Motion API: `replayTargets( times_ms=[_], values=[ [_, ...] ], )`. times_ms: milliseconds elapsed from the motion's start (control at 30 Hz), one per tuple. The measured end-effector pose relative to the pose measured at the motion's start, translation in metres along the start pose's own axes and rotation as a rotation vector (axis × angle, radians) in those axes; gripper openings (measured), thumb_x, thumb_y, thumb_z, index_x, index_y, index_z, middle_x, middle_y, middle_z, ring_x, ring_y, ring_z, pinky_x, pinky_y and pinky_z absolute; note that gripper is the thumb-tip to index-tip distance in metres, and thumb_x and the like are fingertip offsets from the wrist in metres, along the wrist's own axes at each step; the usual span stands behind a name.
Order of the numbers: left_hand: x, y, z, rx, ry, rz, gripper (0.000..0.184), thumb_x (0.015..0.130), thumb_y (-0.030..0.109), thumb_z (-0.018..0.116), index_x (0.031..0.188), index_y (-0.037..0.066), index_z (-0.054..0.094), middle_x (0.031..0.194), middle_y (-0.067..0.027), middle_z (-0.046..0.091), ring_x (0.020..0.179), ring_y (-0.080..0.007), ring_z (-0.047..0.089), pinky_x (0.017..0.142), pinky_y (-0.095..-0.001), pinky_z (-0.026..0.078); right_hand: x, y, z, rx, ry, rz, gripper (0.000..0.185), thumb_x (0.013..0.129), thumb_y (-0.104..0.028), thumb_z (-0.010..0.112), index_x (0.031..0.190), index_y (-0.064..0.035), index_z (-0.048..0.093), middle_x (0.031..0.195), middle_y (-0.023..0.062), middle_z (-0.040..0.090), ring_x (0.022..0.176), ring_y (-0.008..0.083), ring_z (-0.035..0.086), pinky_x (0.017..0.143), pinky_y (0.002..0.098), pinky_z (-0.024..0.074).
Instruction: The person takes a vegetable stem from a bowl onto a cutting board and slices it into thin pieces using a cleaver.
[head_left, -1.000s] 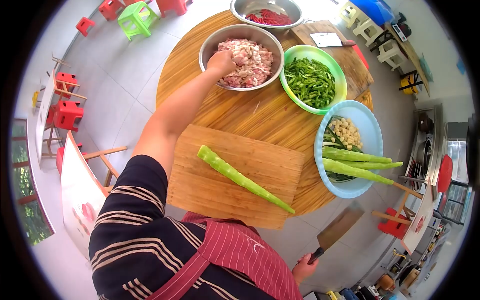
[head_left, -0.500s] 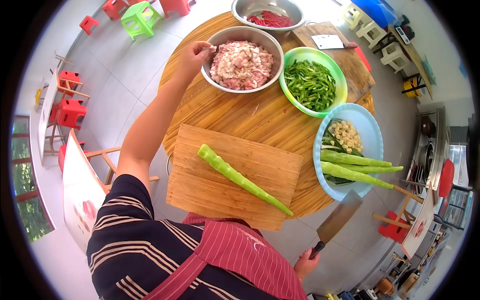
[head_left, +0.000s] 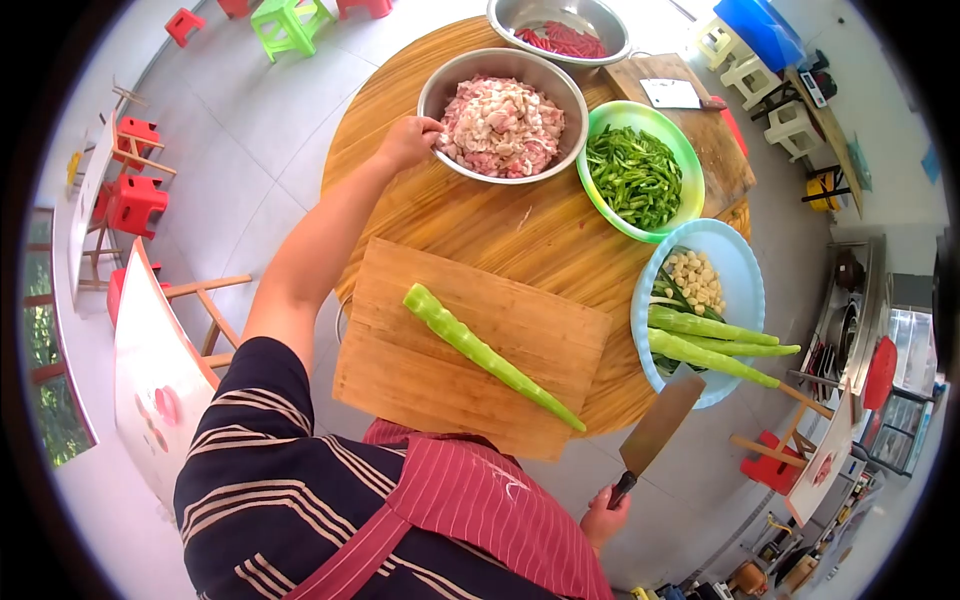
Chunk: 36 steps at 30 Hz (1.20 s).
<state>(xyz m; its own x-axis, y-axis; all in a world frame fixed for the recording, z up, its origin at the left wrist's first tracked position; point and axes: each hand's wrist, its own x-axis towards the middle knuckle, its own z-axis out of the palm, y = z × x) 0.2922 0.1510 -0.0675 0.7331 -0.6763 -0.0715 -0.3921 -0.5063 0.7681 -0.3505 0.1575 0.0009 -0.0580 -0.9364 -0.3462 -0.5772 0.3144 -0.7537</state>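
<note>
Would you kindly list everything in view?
Table: one, brown, centre
Cutting boards: two, brown, table's near edge, far right
Meat bowl: one, silver, table's far side
Farther bowl: one, silver, beyond it, red pieces
Plastic bowl: one, green, right of meat bowl
Basin: one, blue, table's right edge
Cloves: many, cream, in basin
Long vegetables: four, green, near cutting board and basin
Knife: one, white, far cutting board
Stools: several, red, green, cream, floor
Cleaver: one, grey, right hand
Apron: one, maroon, bottom
Left hand: one, meat bowl's rim
Right hand: one, gripping cleaver
</note>
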Motion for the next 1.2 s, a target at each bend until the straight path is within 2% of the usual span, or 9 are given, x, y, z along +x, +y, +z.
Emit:
replayTargets(
  times_ms=[133,367,600,800,867,900,1000,1133,1200],
  values=[
    [-0.023,0.002,-0.012,-0.078,0.022,-0.053,0.011,0.081,0.013,0.062,0.084,0.002,0.063,0.076,-0.0049,0.064,0.069,-0.0108,0.057,0.062,-0.0259,0.045,-0.005,-0.008,0.01,0.001,-0.026,-0.024,0.017,0.082,-0.014,0.058,0.092,-0.0025,0.051,0.068,0.0,0.05,0.054,0.0084,0.046,0.049,0.024,0.0394],
    [-0.047,-0.02,-0.001,-0.512,0.034,-0.251,0.009,0.081,0.011,0.062,0.086,0.004,0.057,0.075,-0.0009,0.057,0.064,-0.0079,0.051,0.057,-0.0228,0.042,0.015,-0.054,0.07,-0.116,-0.237,-0.226,0.014,0.08,-0.013,0.062,0.088,-0.0026,0.055,0.062,-0.0016,0.048,0.053,0.0075,0.043,0.05,0.0243,0.0374],
    [-0.101,-0.011,0.025,-0.948,-0.103,-0.369,0.014,0.082,0.004,0.059,0.096,0.002,0.059,0.094,-0.0054,0.063,0.083,-0.0107,0.06,0.074,-0.0205,0.048,0.029,-0.103,0.12,-0.286,-0.439,-0.433,0.018,0.077,-0.011,0.065,0.091,-0.0022,0.057,0.06,-0.0007,0.047,0.053,0.0074,0.042,0.051,0.0253,0.0371],
    [-0.172,0.042,0.104,-0.797,-0.361,-0.237,0.013,0.082,0.007,0.059,0.094,0.004,0.061,0.09,-0.0075,0.064,0.088,-0.0149,0.061,0.073,-0.0267,0.049,0.035,-0.1,0.125,-0.372,-0.458,-0.372,0.02,0.078,-0.013,0.065,0.093,-0.002,0.057,0.06,0.0019,0.05,0.053,0.0102,0.045,0.052,0.0271,0.0386],
    [-0.193,0.049,0.121,-0.038,-0.47,0.105,0.018,0.08,0.01,0.058,0.097,0.006,0.061,0.091,-0.0112,0.064,0.087,-0.025,0.061,0.074,-0.0344,0.048,0.036,-0.095,0.12,-0.387,-0.421,-0.341,0.02,0.078,-0.013,0.064,0.093,-0.0021,0.057,0.06,0.0023,0.05,0.053,0.0104,0.045,0.052,0.0273,0.0386],
    [-0.204,0.041,0.132,0.042,-0.365,0.161,0.022,0.077,0.012,0.058,0.098,0.008,0.061,0.091,-0.0134,0.063,0.088,-0.0329,0.058,0.077,-0.0401,0.047,0.037,-0.092,0.116,-0.393,-0.407,-0.348,0.02,0.078,-0.014,0.065,0.093,-0.0021,0.057,0.06,0.0022,0.05,0.053,0.0104,0.045,0.052,0.0274,0.0386],
    [-0.211,0.019,0.124,0.112,-0.202,0.119,0.022,0.077,0.013,0.059,0.098,0.008,0.061,0.092,-0.012,0.063,0.087,-0.0316,0.058,0.076,-0.0399,0.047,0.041,-0.08,0.104,-0.404,-0.382,-0.343,0.021,0.079,-0.014,0.065,0.094,-0.002,0.057,0.06,0.002,0.05,0.053,0.0104,0.045,0.051,0.0273,0.0384],
    [-0.2,0.009,0.105,0.064,-0.209,0.041,0.019,0.076,0.012,0.058,0.094,0.007,0.062,0.093,-0.0102,0.062,0.084,-0.0299,0.059,0.073,-0.0426,0.045,0.042,-0.072,0.097,-0.378,-0.375,-0.326,0.018,0.08,-0.014,0.064,0.091,-0.0016,0.056,0.062,-0.001,0.046,0.056,0.0085,0.04,0.051,0.0253,0.0357],
    [-0.195,0.017,0.111,0.198,-0.188,0.305,0.015,0.075,0.012,0.059,0.088,0.007,0.062,0.092,-0.0105,0.061,0.081,-0.0286,0.06,0.072,-0.0425,0.045,0.044,-0.064,0.096,-0.388,-0.369,-0.33,0.019,0.08,-0.014,0.064,0.091,-0.0012,0.056,0.062,-0.0004,0.046,0.056,0.0088,0.04,0.051,0.0258,0.0361]
  ],
)
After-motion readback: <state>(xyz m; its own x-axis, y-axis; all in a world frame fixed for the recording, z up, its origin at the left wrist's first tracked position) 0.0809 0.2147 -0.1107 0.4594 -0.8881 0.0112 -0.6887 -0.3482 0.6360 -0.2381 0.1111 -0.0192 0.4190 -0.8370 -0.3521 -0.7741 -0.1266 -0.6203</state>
